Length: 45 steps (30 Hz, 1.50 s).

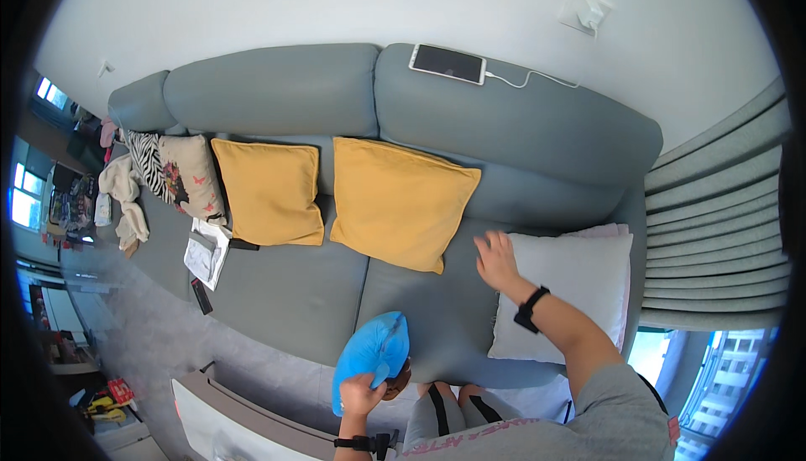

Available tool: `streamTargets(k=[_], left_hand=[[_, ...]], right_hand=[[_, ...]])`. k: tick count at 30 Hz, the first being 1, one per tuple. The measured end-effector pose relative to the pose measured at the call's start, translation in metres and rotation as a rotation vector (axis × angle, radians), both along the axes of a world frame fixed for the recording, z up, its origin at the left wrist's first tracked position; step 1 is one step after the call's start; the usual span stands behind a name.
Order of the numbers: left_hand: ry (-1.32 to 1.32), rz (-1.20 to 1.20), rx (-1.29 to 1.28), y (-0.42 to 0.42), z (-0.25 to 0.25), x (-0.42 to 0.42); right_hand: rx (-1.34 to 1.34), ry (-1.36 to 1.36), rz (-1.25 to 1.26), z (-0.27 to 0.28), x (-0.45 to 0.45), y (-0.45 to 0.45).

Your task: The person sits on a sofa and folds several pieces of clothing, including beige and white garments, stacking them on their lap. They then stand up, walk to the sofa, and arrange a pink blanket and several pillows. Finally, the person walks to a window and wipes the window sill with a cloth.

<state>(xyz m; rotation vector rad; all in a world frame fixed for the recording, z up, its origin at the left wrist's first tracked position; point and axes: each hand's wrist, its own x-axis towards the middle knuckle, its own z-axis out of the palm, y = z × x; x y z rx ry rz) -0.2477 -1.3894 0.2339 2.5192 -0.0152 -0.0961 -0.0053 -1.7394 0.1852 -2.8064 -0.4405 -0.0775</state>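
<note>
My left hand (360, 394) grips a small bright blue cushion (370, 346) by its lower edge, at the sofa's front edge. Part of a brown thing shows behind the cushion, too hidden to name. My right hand (497, 262), fingers apart and holding nothing, is over the seat at the left edge of a white cushion (573, 291); I cannot tell whether it touches it. A pale pink cushion or cloth peeks out beneath the white one. Left of my right hand, a large yellow cushion (400, 203) leans on the grey sofa (283, 291)'s backrest.
A second yellow cushion (271, 193) and a butterfly-patterned cushion (192, 174) lean further left. Near them lie white packets (204, 253) and a remote control (201, 297). A tablet (448, 63) on a charging cable rests on the backrest. A table (245, 420) stands behind my left hand.
</note>
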Motion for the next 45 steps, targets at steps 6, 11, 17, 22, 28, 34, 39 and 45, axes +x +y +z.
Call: streamTargets(k=[6, 11, 17, 22, 28, 34, 39, 45], left_hand=[[-0.038, -0.26, -0.049, -0.021, 0.037, 0.061], [0.008, -0.383, -0.05, -0.074, 0.043, 0.124], [-0.064, -0.341, 0.134, -0.12, -0.053, 0.172], [-0.115, -0.262, 0.221, -0.13, -0.069, 0.147], [-0.167, -0.157, -0.178, -0.143, -0.059, 0.128], [0.092, -0.384, -0.206, -0.192, 0.063, 0.07], [0.018, -0.718, -0.207, -0.221, 0.147, 0.048], [0.05, -0.867, -0.198, -0.242, 0.21, 0.027]], right_hand=[[0.139, 0.793, -0.235, -0.047, -0.173, -0.059], [0.235, 0.893, -0.17, -0.054, -0.258, -0.07], [0.304, 0.841, -0.273, -0.051, -0.287, -0.077], [0.411, 0.815, -0.452, -0.03, -0.299, -0.1], [0.241, 0.883, -0.406, -0.012, -0.315, -0.12], [0.49, 0.312, -0.348, 0.101, -0.27, -0.103], [0.28, 0.168, -0.043, 0.145, -0.251, -0.118], [0.21, 0.292, 0.152, 0.141, -0.271, -0.127]])
